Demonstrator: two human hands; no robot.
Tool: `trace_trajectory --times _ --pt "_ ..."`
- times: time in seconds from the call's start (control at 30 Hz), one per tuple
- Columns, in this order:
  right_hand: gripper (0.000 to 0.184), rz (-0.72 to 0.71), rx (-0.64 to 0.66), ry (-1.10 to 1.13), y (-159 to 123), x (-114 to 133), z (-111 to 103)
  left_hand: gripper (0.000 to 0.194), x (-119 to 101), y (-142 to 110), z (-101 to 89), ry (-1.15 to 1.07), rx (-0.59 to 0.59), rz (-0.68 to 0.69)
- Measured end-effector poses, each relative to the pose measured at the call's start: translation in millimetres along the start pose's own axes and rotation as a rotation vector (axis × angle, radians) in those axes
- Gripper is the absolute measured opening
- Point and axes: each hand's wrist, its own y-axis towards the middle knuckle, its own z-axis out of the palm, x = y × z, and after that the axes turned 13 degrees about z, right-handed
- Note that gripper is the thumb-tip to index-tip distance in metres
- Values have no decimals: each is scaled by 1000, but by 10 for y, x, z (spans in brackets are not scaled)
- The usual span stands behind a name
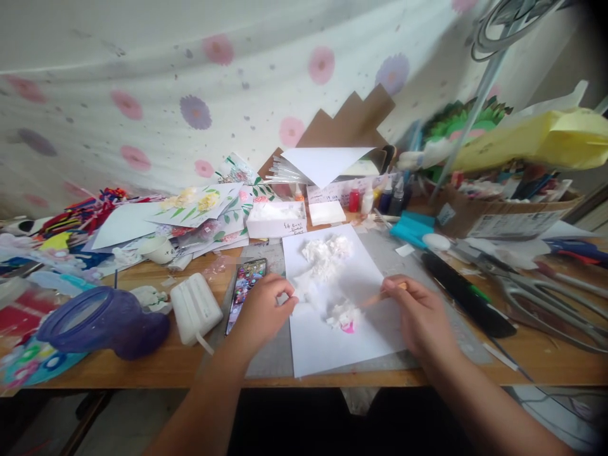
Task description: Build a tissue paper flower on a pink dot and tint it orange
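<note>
A white sheet of paper (313, 354) lies on the grey cutting mat (266, 354) before me. On it sit a larger crumpled white ruffled cluster (327, 253) and a smaller one (342, 313) with a bright pink patch at its lower edge. My right hand (420, 310) pinches a thin wooden stick (375, 297), which points left to the smaller cluster; whether its tip touches is too blurred to tell. At the sheet's left edge, my left hand (270, 307) has thumb and forefinger together; anything between them is too small to make out. A lit phone (247, 285) lies beside that hand.
Left are a white power adapter (196, 307) and a purple translucent jar (102, 320). Behind the sheet stand a white box (277, 220) and several paint bottles (367, 199). To the right lie a black-handled tool (465, 294), large scissors (546, 304) and a cardboard box (513, 218).
</note>
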Motion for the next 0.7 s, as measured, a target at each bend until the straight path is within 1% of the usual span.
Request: trace_trajectory --times 0.07,0.13,0.23,0.27,0.33,0.47,0.6,0.63,0.7 --pt "19 -26 28 -7 -13 17 7 10 -6 -21 -54 -139 -20 -32" --pt "20 -53 68 -25 -30 40 15 12 -19 -48 -77 -277 -13 -70" --pt "24 -84 148 -102 -46 80 26 12 -62 -79 -45 -398 6 -66" --pt "24 -93 170 -138 -46 93 31 12 -86 -85 -26 -416 27 -54" --pt "24 -115 190 -209 -40 112 42 11 -151 -88 11 -449 108 -39" --pt "20 -168 164 -302 -17 108 62 13 -307 -77 76 -523 271 -5" --pt "20 -195 138 -329 -4 87 73 14 -430 -51 211 -498 404 58" --pt "20 -197 134 -331 -3 86 73 13 -450 -41 261 -480 421 68" --pt "19 -196 123 -327 -1 86 70 13 -469 -17 363 -441 406 68"
